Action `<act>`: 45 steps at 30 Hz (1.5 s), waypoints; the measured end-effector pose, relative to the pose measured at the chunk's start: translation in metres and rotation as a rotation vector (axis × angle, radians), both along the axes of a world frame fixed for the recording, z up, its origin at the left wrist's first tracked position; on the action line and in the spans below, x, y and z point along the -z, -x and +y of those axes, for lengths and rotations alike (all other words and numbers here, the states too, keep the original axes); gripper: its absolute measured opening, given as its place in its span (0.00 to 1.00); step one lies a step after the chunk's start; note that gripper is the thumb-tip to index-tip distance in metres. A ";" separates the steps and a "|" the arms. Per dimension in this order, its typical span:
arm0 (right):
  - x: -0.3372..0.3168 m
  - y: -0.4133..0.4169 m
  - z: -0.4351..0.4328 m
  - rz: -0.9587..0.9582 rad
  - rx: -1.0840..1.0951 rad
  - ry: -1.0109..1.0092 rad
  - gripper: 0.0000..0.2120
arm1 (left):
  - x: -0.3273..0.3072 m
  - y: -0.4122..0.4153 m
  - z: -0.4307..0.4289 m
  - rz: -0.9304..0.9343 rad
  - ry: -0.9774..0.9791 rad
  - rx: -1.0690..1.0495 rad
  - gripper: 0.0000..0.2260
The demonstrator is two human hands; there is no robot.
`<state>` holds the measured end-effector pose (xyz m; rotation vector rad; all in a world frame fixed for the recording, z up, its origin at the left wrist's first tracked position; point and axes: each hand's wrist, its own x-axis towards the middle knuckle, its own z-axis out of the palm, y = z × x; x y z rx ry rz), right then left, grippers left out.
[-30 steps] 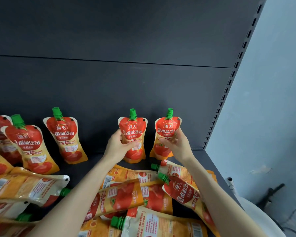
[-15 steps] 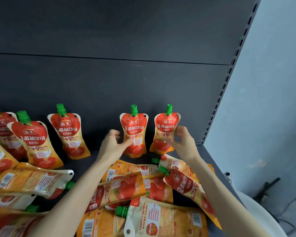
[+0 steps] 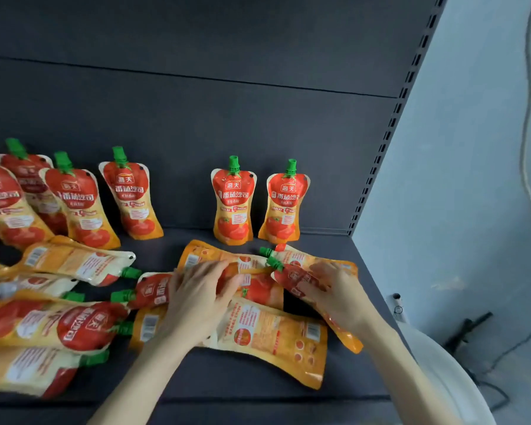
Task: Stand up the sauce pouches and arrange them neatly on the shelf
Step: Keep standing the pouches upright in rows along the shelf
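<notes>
Reaching down with both hands, I am working over the heap of fallen sauce pouches on the dark shelf (image 3: 258,375). My left hand (image 3: 196,299) is lying palm-down on a red-faced pouch (image 3: 154,291) whose green cap is pointing left; the fingers (image 3: 209,271) are spread and curling over its far edge, a loose grip not yet closed, and they are also touching the orange-backed pouch (image 3: 203,253) lying behind it. My right hand (image 3: 334,292) is pressing on a tilted pouch (image 3: 292,276) with its green cap pointing up and left, fingers bent over its red label and thumb hidden, so I cannot tell whether this grip is fully closed. A large face-down pouch (image 3: 273,335) is lying between and below the two hands. Two upright pouches, one (image 3: 233,204) and another (image 3: 284,205), are standing just beside each other against the back panel, beyond both hands and apart from them. Further left, four more standing pouches (image 3: 129,194) are leaning, with more fallen pouches (image 3: 74,262) lying in front of them.
</notes>
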<state>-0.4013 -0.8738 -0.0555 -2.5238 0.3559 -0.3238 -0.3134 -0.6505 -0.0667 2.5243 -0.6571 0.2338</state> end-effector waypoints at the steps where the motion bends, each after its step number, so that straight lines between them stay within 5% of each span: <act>1: 0.003 0.007 0.000 0.000 -0.018 0.022 0.15 | 0.003 0.006 -0.003 -0.013 0.020 -0.013 0.31; 9: 0.010 0.026 0.003 0.011 0.017 0.089 0.18 | 0.011 0.035 -0.011 -0.004 0.324 0.150 0.23; 13: 0.008 0.030 0.001 0.026 0.039 0.067 0.18 | 0.008 0.052 -0.014 -0.058 0.207 -0.109 0.28; 18: 0.009 0.034 0.003 0.114 0.147 0.113 0.22 | 0.001 0.059 -0.014 0.220 0.080 -0.459 0.52; 30: 0.002 0.040 0.005 0.101 0.172 0.010 0.25 | -0.011 0.027 0.012 0.282 0.018 -0.559 0.52; 34: -0.002 0.036 0.003 0.069 0.192 0.045 0.32 | -0.015 0.028 0.010 0.219 0.238 -0.509 0.49; 39: -0.010 0.027 0.002 -0.031 0.132 -0.012 0.28 | -0.024 0.034 0.004 0.130 0.708 -0.345 0.45; 42: -0.022 0.022 0.003 -0.013 0.032 -0.104 0.24 | -0.022 0.031 -0.004 0.231 0.949 -0.304 0.45; 45: -0.033 0.014 0.007 -0.067 -0.071 -0.178 0.22 | -0.022 0.032 -0.015 0.452 1.165 -0.277 0.23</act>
